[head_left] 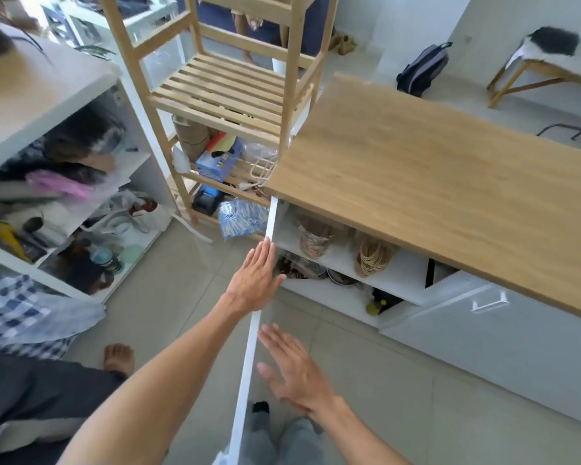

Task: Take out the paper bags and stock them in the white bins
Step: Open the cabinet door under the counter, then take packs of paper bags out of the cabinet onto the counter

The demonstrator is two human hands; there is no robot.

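Pressing flat left hand [256, 280] on cabinet door [249, 357] edge | right hand [294, 367] open, empty, beside door | paper bags unseen; shelves [336, 260] lie beyond left hand, nearer it.

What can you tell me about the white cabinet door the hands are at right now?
The white cabinet door stands swung open, seen edge-on as a thin, flat white panel running from under the corner of the wooden countertop down toward the camera. It looks like smooth painted board. The left hand lies flat against its outer side, fingers straight; the right hand is open on its other side, contact unclear. Behind it, white shelves hold woven bundles.
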